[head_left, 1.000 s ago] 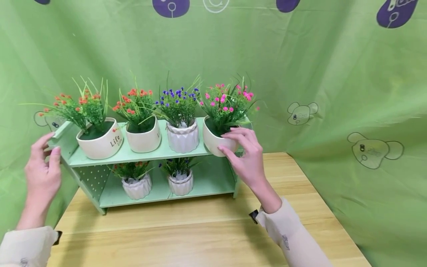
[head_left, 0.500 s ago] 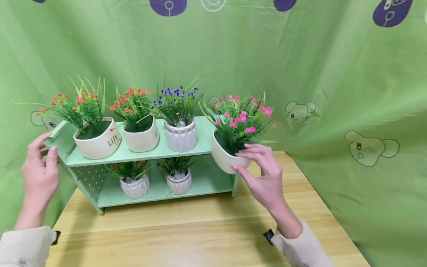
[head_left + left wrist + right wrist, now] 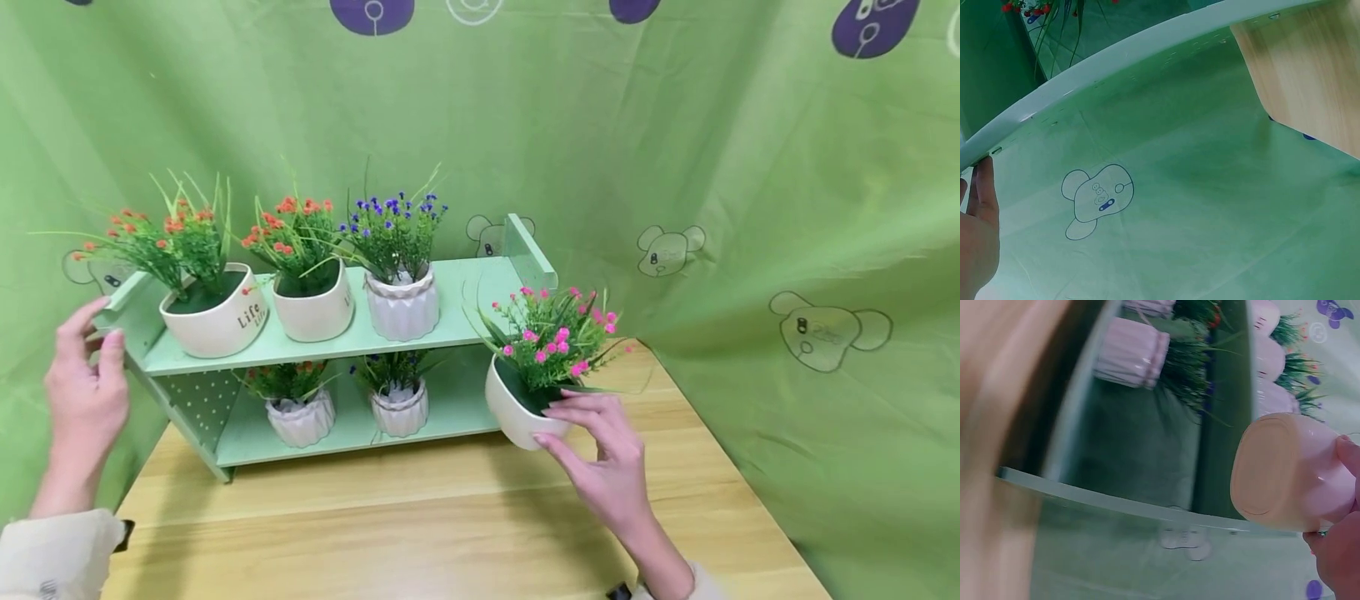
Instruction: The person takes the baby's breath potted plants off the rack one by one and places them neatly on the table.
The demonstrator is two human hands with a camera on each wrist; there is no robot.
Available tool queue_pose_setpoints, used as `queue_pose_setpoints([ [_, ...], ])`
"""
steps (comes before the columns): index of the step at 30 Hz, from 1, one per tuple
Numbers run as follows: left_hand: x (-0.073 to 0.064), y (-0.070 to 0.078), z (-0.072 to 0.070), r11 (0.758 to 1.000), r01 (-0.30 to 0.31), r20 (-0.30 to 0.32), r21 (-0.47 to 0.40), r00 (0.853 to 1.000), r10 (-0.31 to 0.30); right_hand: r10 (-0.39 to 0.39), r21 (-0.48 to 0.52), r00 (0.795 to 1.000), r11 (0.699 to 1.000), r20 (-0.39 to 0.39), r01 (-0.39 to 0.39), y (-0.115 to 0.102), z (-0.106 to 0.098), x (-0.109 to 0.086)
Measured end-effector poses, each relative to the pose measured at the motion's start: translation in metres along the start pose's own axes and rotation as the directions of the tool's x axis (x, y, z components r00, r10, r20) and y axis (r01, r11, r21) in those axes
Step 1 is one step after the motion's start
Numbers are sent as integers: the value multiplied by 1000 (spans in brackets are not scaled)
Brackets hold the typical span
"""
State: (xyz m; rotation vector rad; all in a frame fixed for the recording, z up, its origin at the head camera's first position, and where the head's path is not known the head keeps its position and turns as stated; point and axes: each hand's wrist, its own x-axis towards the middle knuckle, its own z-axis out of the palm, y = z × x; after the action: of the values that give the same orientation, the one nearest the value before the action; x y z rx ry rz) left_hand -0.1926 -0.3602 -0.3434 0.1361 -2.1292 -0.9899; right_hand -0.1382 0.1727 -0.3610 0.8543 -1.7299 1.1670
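My right hand (image 3: pixel 607 467) holds a cream pot (image 3: pixel 517 412) of pink artificial flowers (image 3: pixel 551 337) by its rim and side. The pot is in the air in front of the right end of a green two-tier shelf (image 3: pixel 480 287), tilted in the head view. In the right wrist view the pot's flat base (image 3: pixel 1266 469) faces the camera. My left hand (image 3: pixel 86 400) is at the shelf's left end panel (image 3: pixel 135 312), fingertips touching its upper edge. In the left wrist view, fingers (image 3: pixel 985 194) meet the panel from outside.
On the top tier stand two cream pots, one lettered (image 3: pixel 217 329) and another (image 3: pixel 315 312), both with orange flowers, and a white ribbed pot (image 3: pixel 402 308) with blue flowers. Two ribbed pots (image 3: pixel 302 419) stand below. A wooden table (image 3: pixel 375 533) bears the shelf; green cloth (image 3: pixel 750 167) hangs behind.
My right hand has lifted the pink-flower pot off the top tier's right end and brought it forward, right and down. My left hand has stayed at the shelf's left panel.
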Motion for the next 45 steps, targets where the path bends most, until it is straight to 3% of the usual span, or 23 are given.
queue_pose_setpoints([
  [6,0,0,-1,1000,-11,-9,-7,1000,11,42,-28,999,999,14,-42,7,0,-24],
  [12,0,1,-2,1000,-12,-8,-11,1000,12,53,-14,999,998,-8,-53,19,-11,-32],
  [22,1,3,-4,999,-37,-15,13,999,37,103,-11,988,994,-117,-105,44,-42,-20],
  [28,0,2,-4,999,-50,-17,17,999,50,128,-112,978,983,-167,-148,63,-52,-10],
  [31,0,2,-4,998,-59,-21,16,998,60,179,-136,966,969,-187,-206,76,-54,-9],
  [39,0,3,-3,999,-48,-20,15,999,49,369,-63,902,918,-224,-391,124,-50,-27],
  [45,-1,2,-2,999,-52,-21,3,998,52,404,-200,885,870,-230,-450,169,-43,-51],
])
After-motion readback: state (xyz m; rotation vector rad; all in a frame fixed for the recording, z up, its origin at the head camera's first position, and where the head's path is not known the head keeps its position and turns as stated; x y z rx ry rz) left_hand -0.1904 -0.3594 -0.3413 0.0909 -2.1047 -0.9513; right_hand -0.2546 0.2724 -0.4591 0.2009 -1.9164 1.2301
